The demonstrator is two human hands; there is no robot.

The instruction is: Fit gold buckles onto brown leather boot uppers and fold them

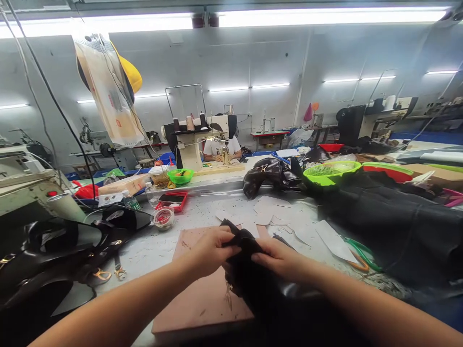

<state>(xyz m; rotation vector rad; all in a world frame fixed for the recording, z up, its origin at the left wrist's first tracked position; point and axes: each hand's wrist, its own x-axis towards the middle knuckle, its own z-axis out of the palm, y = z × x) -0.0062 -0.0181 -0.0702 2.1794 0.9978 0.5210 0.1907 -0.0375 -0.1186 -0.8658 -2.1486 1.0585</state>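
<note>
Our left hand (pixel 211 248) pinches one side of the upper edge of the black material (pixel 255 277), thumb against fingers, over the pink board (pixel 202 299). From this grip the bulk lies toward us and to the right, long axis running roughly far to near, lower end lost in darkness. Our right hand (pixel 280 255), also pinching the upper part, is nearer the bulk.

Your single view looks from your head, forward and down, with your bare left hand (pixel 216 246) and bare right hand (pixel 280 258) close. It faces across the pale, flat worktable (pixel 202 212) toward the grey wall (pixel 267 60).
</note>
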